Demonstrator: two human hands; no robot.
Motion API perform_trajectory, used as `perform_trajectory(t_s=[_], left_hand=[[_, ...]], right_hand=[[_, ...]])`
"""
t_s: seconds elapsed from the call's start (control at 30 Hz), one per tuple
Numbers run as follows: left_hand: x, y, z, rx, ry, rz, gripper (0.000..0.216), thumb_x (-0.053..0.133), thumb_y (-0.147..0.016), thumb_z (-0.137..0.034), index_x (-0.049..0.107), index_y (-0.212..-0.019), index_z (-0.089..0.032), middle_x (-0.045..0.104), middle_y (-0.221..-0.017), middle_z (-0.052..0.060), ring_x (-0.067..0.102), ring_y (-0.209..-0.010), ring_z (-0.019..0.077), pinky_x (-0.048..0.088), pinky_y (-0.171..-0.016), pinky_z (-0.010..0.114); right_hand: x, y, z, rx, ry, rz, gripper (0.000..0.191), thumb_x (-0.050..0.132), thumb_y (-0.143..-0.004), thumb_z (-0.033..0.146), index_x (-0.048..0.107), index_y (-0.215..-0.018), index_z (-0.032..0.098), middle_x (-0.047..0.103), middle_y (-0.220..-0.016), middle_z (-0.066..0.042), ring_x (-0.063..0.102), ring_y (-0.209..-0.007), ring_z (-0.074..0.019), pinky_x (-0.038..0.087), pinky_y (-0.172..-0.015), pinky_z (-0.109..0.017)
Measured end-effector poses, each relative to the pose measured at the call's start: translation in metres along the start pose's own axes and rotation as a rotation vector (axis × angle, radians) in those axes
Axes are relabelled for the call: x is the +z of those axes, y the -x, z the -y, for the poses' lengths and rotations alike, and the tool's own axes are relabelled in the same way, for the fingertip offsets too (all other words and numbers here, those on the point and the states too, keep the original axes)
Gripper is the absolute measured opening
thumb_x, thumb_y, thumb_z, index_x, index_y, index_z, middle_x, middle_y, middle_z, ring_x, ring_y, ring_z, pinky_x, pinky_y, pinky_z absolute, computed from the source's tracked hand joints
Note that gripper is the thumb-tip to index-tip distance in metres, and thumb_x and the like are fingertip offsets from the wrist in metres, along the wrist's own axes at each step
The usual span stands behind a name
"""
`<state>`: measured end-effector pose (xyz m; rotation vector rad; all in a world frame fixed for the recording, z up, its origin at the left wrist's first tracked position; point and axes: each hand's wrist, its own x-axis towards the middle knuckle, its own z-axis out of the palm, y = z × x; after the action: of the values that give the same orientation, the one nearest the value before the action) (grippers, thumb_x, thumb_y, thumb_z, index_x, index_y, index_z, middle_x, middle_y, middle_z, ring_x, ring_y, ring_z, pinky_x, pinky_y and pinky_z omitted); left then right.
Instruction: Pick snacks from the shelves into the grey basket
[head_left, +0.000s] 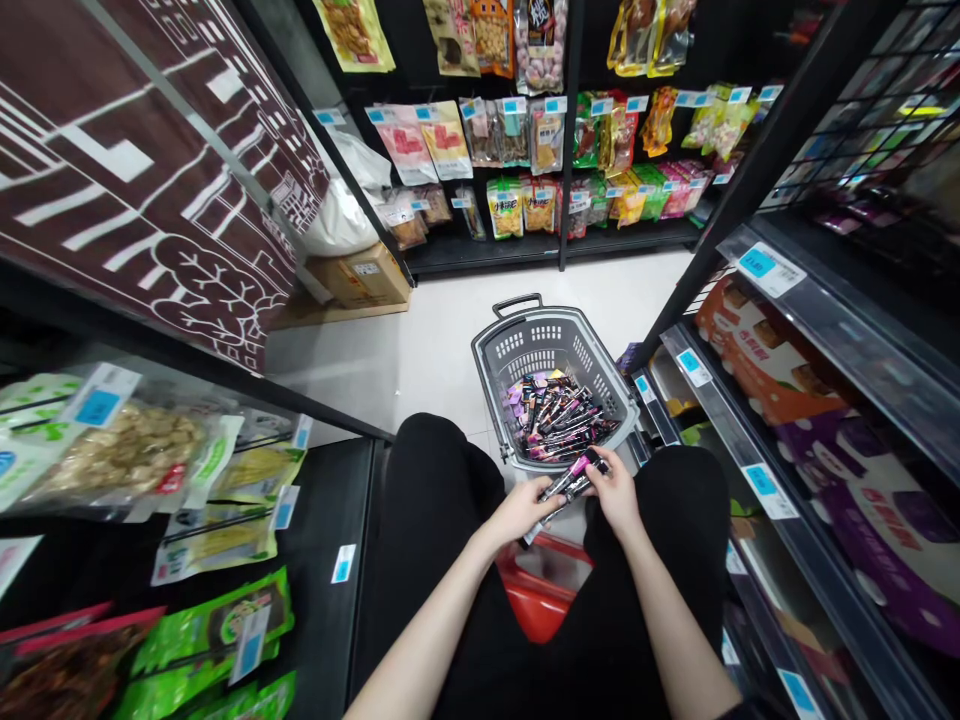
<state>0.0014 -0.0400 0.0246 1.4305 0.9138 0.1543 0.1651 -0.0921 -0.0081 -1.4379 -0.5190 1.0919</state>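
Observation:
Between my knees, my left hand [523, 512] and my right hand [616, 487] both grip a small bunch of black-and-pink snack packets [574, 478]. The fingers of each hand are closed around the packets, left on the near end and right on the far end. Just beyond them stands a grey shopping basket [517, 350] on the floor, its handle tipped to the far side. Inside lies a heap of similar narrow packets [566, 415], mostly black with pink and some purple. The exact contents of the packets cannot be read.
Below my hands is a red plastic seat or stool [541, 600]. Shelves with boxes [862, 470] rise close on my right. Bagged snacks hang from a rack [330, 560] on my left. A black display shelf [487, 255] and a cardboard box [360, 280] stand ahead.

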Motion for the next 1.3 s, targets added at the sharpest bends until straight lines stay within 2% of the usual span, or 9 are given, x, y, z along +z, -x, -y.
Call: perform_trajectory(t_s=[0.23, 0.43, 0.57, 0.67, 0.8, 0.93, 1.03, 1.17, 1.3], left_hand=[[-0.003, -0.001, -0.001, 0.075, 0.083, 0.101, 0.027, 0.064, -0.071, -0.031, 0.06, -0.089, -0.012, 0.064, -0.076, 0.002, 0.06, -0.071, 0.0162, 0.044, -0.067, 0.025], [-0.008, 0.001, 0.001, 0.047, 0.42, 0.382, 0.059, 0.073, -0.063, -0.022, 0.053, -0.118, -0.014, 0.065, -0.093, 0.006, 0.057, -0.067, 0.0126, 0.048, -0.064, 0.026], [-0.012, 0.002, 0.004, 0.068, 0.564, 0.378, 0.069, 0.077, -0.056, -0.012, 0.053, -0.12, -0.018, 0.063, -0.099, 0.006, 0.06, -0.077, 0.0146, 0.049, -0.07, 0.027], [-0.013, 0.001, 0.005, 0.087, 0.701, 0.3, 0.07, 0.078, -0.053, -0.007, 0.053, -0.117, -0.019, 0.065, -0.103, 0.008, 0.064, -0.078, 0.0162, 0.05, -0.068, 0.026], [-0.015, -0.003, 0.006, 0.147, 0.907, 0.014, 0.046, 0.078, -0.057, -0.012, 0.059, -0.098, -0.016, 0.064, -0.112, 0.013, 0.066, -0.086, 0.0208, 0.054, -0.07, 0.028], [-0.019, -0.007, 0.007, 0.137, 1.002, -0.314, 0.023, 0.072, -0.069, -0.026, 0.064, -0.083, -0.01, 0.063, -0.115, 0.015, 0.068, -0.085, 0.0196, 0.054, -0.076, 0.027], [-0.022, -0.007, 0.005, 0.137, 1.011, -0.4, 0.027, 0.071, -0.07, -0.026, 0.066, -0.09, -0.008, 0.064, -0.112, 0.015, 0.067, -0.086, 0.0195, 0.053, -0.082, 0.027], [-0.025, -0.004, 0.001, 0.146, 1.008, -0.398, 0.037, 0.074, -0.065, -0.028, 0.066, -0.097, -0.011, 0.067, -0.107, 0.013, 0.067, -0.09, 0.0209, 0.054, -0.079, 0.026], [-0.023, -0.006, 0.004, 0.082, 0.783, -0.46, 0.037, 0.078, -0.058, -0.033, 0.069, -0.086, -0.01, 0.071, -0.076, 0.007, 0.068, -0.071, 0.02, 0.056, -0.064, 0.027]], right_hand=[[-0.005, -0.002, 0.003, 0.02, -0.113, -0.102, 0.035, 0.069, -0.061, 0.037, 0.061, -0.089, 0.018, 0.063, -0.074, -0.002, 0.059, -0.057, -0.0158, 0.05, -0.039, -0.025], [-0.012, -0.007, 0.007, 0.062, -0.243, -0.148, 0.033, 0.07, -0.058, 0.036, 0.061, -0.083, 0.016, 0.062, -0.063, 0.001, 0.054, -0.046, -0.0106, 0.043, -0.037, -0.02], [-0.019, -0.007, 0.013, 0.064, -0.29, -0.151, 0.032, 0.068, -0.06, 0.033, 0.059, -0.086, 0.018, 0.061, -0.059, 0.003, 0.054, -0.043, -0.01, 0.044, -0.037, -0.02], [-0.024, -0.007, 0.018, 0.062, -0.354, -0.141, 0.027, 0.066, -0.061, 0.025, 0.059, -0.087, 0.021, 0.063, -0.059, 0.005, 0.055, -0.043, -0.0101, 0.047, -0.038, -0.021], [-0.03, -0.008, 0.02, 0.109, -0.395, -0.097, 0.009, 0.062, -0.062, 0.02, 0.062, -0.071, 0.017, 0.068, -0.065, -0.001, 0.061, -0.048, -0.013, 0.053, -0.046, -0.026], [-0.034, -0.008, 0.022, 0.122, -0.453, 0.038, 0.018, 0.062, -0.063, 0.019, 0.068, -0.08, 0.013, 0.072, -0.086, -0.01, 0.069, -0.078, -0.0231, 0.056, -0.074, -0.036], [-0.033, -0.007, 0.026, 0.135, -0.434, 0.124, 0.027, 0.068, -0.063, 0.02, 0.069, -0.089, 0.012, 0.072, -0.092, -0.011, 0.067, -0.089, -0.026, 0.053, -0.083, -0.038], [-0.028, -0.005, 0.03, 0.148, -0.319, 0.089, 0.037, 0.077, -0.059, 0.026, 0.068, -0.092, 0.013, 0.072, -0.085, -0.009, 0.068, -0.087, -0.0236, 0.054, -0.078, -0.033], [-0.027, -0.005, 0.029, 0.055, -0.124, -0.141, 0.033, 0.079, -0.054, 0.039, 0.065, -0.07, 0.013, 0.061, -0.051, 0.001, 0.058, -0.045, -0.0122, 0.046, -0.044, -0.023]])
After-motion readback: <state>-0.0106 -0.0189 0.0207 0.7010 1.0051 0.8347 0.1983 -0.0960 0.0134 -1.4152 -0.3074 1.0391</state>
